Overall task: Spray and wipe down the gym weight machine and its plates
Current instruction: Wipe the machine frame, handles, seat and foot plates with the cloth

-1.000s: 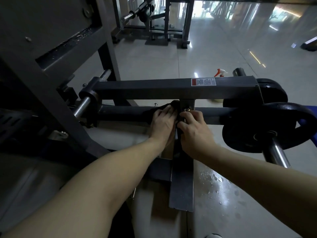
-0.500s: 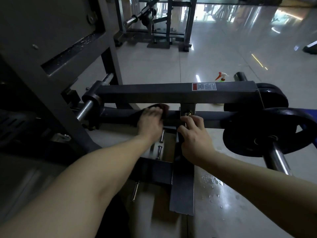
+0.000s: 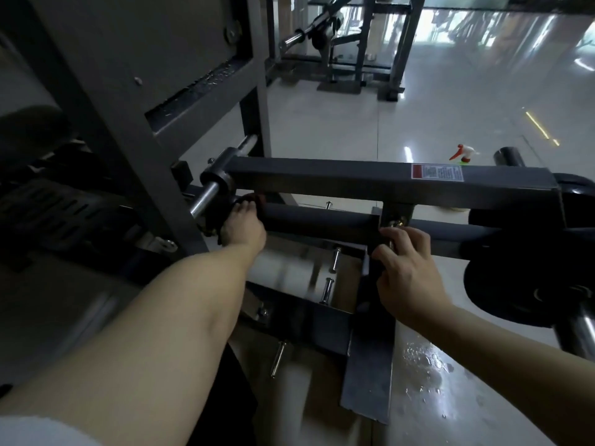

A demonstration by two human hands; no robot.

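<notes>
Underfoot, pale glossy tile floor (image 3: 338, 140) is noted, with window light reflected in it and a wet patch (image 3: 425, 358) below and nearer than the square beam (image 3: 322, 178). A second rack (image 3: 347, 43) is seen far behind the beam. The beam's long axis is laid left to right across the view, its right end slightly lower; a warning label (image 3: 437, 172) is fixed towards that end. A round bar (image 3: 315, 217) is run parallel just beneath it. Black weight plates (image 3: 531, 284) are carried at the beam's right end. A spray bottle (image 3: 463, 153) is stood on the floor just behind the beam. The left hand (image 3: 243, 228) is curved over a dark cloth (image 3: 222, 214), held against the bar below the beam's left end. The right hand (image 3: 405, 268) is curled round the upright strut (image 3: 373, 233) under the label.
</notes>
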